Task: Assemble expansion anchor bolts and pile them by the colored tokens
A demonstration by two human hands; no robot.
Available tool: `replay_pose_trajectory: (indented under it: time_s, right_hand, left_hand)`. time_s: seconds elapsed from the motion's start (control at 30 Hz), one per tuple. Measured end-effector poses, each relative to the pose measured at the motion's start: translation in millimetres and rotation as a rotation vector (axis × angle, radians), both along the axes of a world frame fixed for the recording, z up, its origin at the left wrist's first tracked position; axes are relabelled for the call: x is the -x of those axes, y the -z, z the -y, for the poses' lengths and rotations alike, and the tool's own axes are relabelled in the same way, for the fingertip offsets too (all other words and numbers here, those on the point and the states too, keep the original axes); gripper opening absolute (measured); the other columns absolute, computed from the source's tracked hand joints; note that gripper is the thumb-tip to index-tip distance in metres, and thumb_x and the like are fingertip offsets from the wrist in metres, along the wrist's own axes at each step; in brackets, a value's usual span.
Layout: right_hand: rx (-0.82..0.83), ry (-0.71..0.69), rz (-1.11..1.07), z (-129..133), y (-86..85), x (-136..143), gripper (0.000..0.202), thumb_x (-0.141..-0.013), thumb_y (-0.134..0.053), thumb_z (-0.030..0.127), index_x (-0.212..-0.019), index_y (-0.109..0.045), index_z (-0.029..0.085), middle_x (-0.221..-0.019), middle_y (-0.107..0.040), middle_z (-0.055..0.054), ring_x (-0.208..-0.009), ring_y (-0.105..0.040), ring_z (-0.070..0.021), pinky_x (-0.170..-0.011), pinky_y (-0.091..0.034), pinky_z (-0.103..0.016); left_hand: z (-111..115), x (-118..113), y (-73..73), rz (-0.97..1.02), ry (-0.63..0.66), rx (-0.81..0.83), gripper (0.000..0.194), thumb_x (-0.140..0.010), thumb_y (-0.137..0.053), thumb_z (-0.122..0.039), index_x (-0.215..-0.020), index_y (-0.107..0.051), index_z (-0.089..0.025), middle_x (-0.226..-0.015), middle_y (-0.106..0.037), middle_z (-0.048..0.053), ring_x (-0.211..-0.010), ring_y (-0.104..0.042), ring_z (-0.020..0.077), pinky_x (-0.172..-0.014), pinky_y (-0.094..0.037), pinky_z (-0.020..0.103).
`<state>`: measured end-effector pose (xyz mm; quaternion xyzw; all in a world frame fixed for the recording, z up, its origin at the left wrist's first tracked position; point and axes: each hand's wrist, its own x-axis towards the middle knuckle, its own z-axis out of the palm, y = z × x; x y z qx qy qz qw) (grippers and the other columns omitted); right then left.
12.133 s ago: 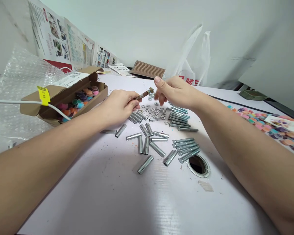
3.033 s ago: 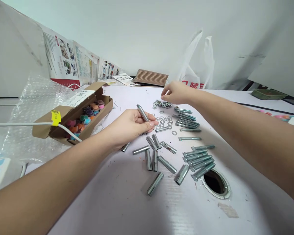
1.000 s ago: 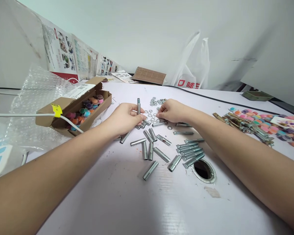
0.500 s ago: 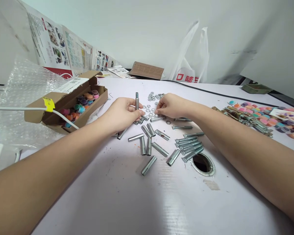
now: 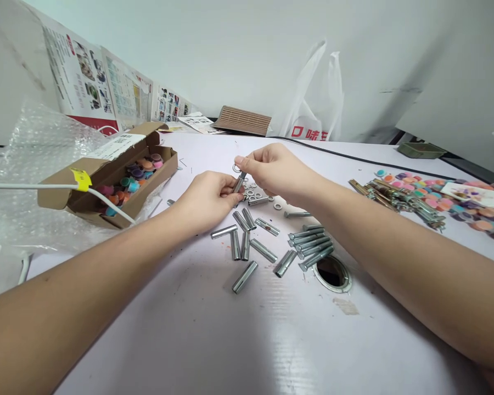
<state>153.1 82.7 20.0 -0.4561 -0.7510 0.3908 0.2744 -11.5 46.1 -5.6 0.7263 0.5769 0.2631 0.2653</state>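
Note:
My left hand (image 5: 211,198) is closed round an expansion bolt (image 5: 239,182), a metal sleeve with a bolt through it, tilted with its upper end to the right. My right hand (image 5: 271,167) pinches a washer (image 5: 236,168) between thumb and finger, close to the bolt's upper end. Beneath the hands lie several loose washers (image 5: 252,194), partly covered by the fingers. Several metal sleeves (image 5: 263,250) are scattered nearer to me. To their right, several bolts (image 5: 313,241) lie side by side.
A cardboard box (image 5: 148,184) of coloured caps stands left beside bubble wrap (image 5: 33,181). Finished-looking bolt assemblies (image 5: 399,200) and more coloured caps (image 5: 432,189) lie at right. A round hole (image 5: 333,273) opens in the table. A white plastic bag (image 5: 313,104) stands at the back.
My right hand has risen from the washers and moved left to the bolt's top with a washer. The bolt in my left hand has gone from upright to tilted right.

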Motion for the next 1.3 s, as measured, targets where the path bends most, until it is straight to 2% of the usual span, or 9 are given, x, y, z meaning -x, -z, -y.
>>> replay_pose_trajectory:
  time_s: [0.17, 0.43, 0.63, 0.8, 0.9, 1.03, 1.1, 1.17, 1.3]
  right_hand:
    - [0.181, -0.007, -0.179, 2.3, -9.5, -3.7, 0.045, -0.100, -0.051, 0.040, -0.066, -0.027, 0.022, -0.055, -0.020, 0.006, -0.049, -0.016, -0.0084, -0.047, -0.017, -0.027]
    - [0.118, 0.005, -0.061, 4.1, -4.7, -4.1, 0.048, -0.096, -0.055, 0.049, -0.064, -0.031, 0.021, -0.057, -0.024, 0.004, -0.050, -0.019, -0.0089, -0.047, -0.016, -0.027]
    - [0.148, -0.017, -0.099, 5.6, -9.9, -5.3, 0.046, -0.098, -0.054, 0.036, -0.062, -0.028, 0.022, -0.055, -0.021, 0.006, -0.048, -0.018, -0.0085, -0.047, -0.018, -0.028]
    - [0.125, -0.063, -0.093, 0.4, -9.0, -12.1, 0.049, -0.095, -0.057, 0.052, -0.066, -0.030, 0.022, -0.057, -0.025, 0.005, -0.048, -0.021, -0.0088, -0.045, -0.018, -0.028]
    - [0.038, 0.010, 0.008, -8.9, -5.1, -17.0, 0.047, -0.094, -0.054, 0.060, -0.070, -0.038, 0.022, -0.058, -0.033, 0.003, -0.047, -0.029, -0.0097, -0.046, -0.023, -0.028]
    - [-0.289, 0.192, 0.348, -28.0, 11.2, -20.4, 0.027, -0.092, -0.059, 0.044, -0.098, -0.063, 0.018, -0.071, -0.059, -0.004, -0.060, -0.050, -0.0151, -0.058, -0.037, -0.029]
    - [-0.381, 0.204, 0.523, -36.7, 21.9, -21.6, 0.033, -0.089, -0.061, 0.041, -0.112, -0.065, 0.016, -0.085, -0.068, -0.009, -0.073, -0.058, -0.0200, -0.065, -0.040, -0.032]
    - [-0.349, 0.155, 0.614, -42.0, 30.2, -22.8, 0.034, -0.087, -0.064, 0.041, -0.110, -0.068, 0.016, -0.088, -0.071, -0.011, -0.077, -0.061, -0.0220, -0.067, -0.041, -0.033]
    - [-0.235, 0.053, 0.623, -44.4, 34.8, -25.0, 0.023, -0.089, -0.062, 0.039, -0.098, -0.072, 0.020, -0.073, -0.071, -0.006, -0.061, -0.061, -0.0168, -0.063, -0.042, -0.030]
  left_hand:
    - [0.9, 0.7, -2.5, 0.079, -0.008, 0.001, 0.012, -0.084, -0.064, -0.028, -0.082, -0.072, -0.019, -0.067, -0.068, 0.000, -0.064, -0.057, 0.0148, -0.061, -0.037, 0.025]
    - [0.7, 1.2, -3.5, 0.057, -0.018, -0.003, 0.012, -0.084, -0.064, -0.027, -0.079, -0.071, -0.019, -0.073, -0.072, 0.001, -0.070, -0.063, 0.0163, -0.064, -0.042, 0.026]
    - [2.6, 1.4, -7.5, 0.121, -0.018, 0.057, 0.009, -0.084, -0.064, -0.023, -0.081, -0.072, -0.019, -0.073, -0.073, 0.001, -0.070, -0.063, 0.0151, -0.064, -0.041, 0.025]
    - [3.0, 0.3, -7.6, 0.230, -0.017, 0.109, 0.007, -0.082, -0.070, -0.025, -0.084, -0.072, -0.019, -0.075, -0.072, 0.003, -0.068, -0.062, 0.0142, -0.062, -0.041, 0.025]
    - [2.9, -0.4, -8.4, 0.327, -0.042, 0.154, 0.009, -0.080, -0.073, -0.025, -0.086, -0.072, -0.018, -0.077, -0.073, 0.004, -0.069, -0.063, 0.0140, -0.063, -0.044, 0.025]
    - [2.7, -1.6, -7.6, 0.440, -0.055, 0.206, 0.009, -0.078, -0.074, -0.019, -0.087, -0.073, -0.017, -0.085, -0.076, 0.007, -0.077, -0.068, 0.0149, -0.072, -0.050, 0.027]
    - [2.2, -1.8, -6.6, 0.442, -0.065, 0.209, 0.011, -0.077, -0.075, -0.018, -0.088, -0.074, -0.016, -0.085, -0.076, 0.007, -0.077, -0.068, 0.0149, -0.073, -0.052, 0.028]
    - [1.1, -1.5, -6.0, 0.417, -0.078, 0.199, 0.012, -0.077, -0.075, -0.018, -0.088, -0.075, -0.017, -0.084, -0.076, 0.007, -0.076, -0.068, 0.0153, -0.072, -0.052, 0.028]
    - [-1.3, 0.1, -6.8, 0.378, -0.108, 0.162, 0.013, -0.078, -0.075, -0.022, -0.090, -0.075, -0.017, -0.079, -0.075, 0.007, -0.074, -0.068, 0.0158, -0.070, -0.051, 0.027]
